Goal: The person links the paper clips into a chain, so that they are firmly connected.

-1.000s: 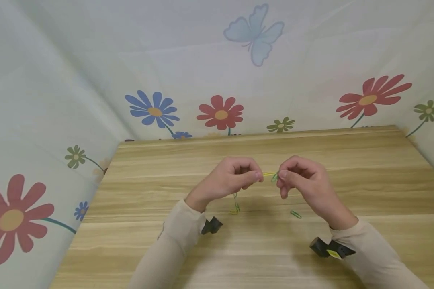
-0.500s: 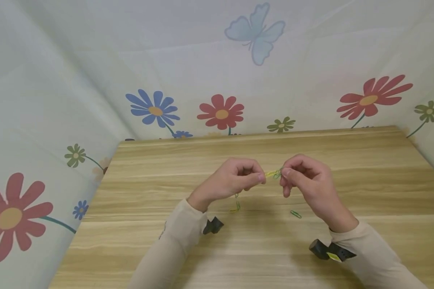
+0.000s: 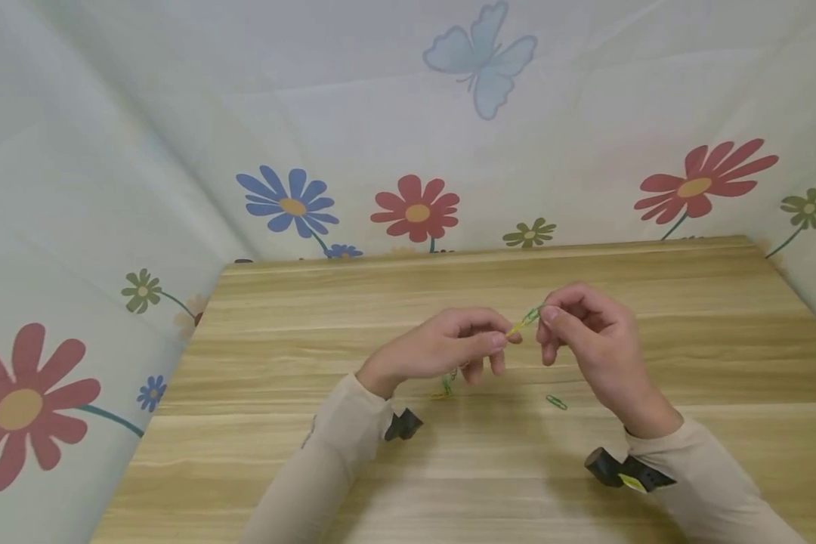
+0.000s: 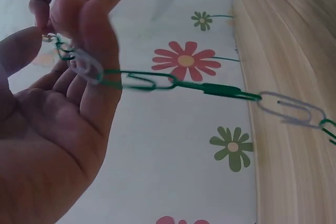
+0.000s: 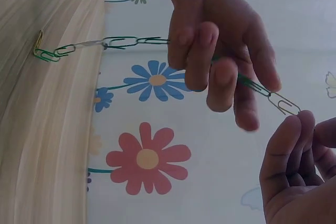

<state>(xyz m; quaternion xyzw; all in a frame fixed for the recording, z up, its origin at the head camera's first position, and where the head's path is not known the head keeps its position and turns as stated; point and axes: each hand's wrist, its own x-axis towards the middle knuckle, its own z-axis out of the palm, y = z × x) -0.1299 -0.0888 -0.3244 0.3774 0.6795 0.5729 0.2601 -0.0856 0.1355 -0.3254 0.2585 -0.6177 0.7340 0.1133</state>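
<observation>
A chain of linked paper clips (image 3: 532, 315), green, yellow and silver, runs between the two hands. My right hand (image 3: 588, 340) pinches its upper end between thumb and fingertips. The left hand (image 3: 452, 344) is loose, with thumb and fingers apart; the chain passes over its fingers, and its thumb tip is right at a link. In the left wrist view, silver and green links (image 4: 139, 80) hang from the left hand toward the table. The chain's low end, a yellow clip (image 5: 39, 39), lies by the wood surface. Part of the chain is hidden behind the left fingers.
A single green paper clip (image 3: 556, 403) lies on the wooden table (image 3: 653, 302), below and between the hands. A white cloth (image 3: 353, 98) printed with flowers and a butterfly hangs behind the table and along its sides. Both wrists wear black cameras (image 3: 605, 467).
My right hand has moved slightly up and to the right with the chain's end. The left fingers, pinching the yellow clip before, have loosened and spread. The single clip stays put.
</observation>
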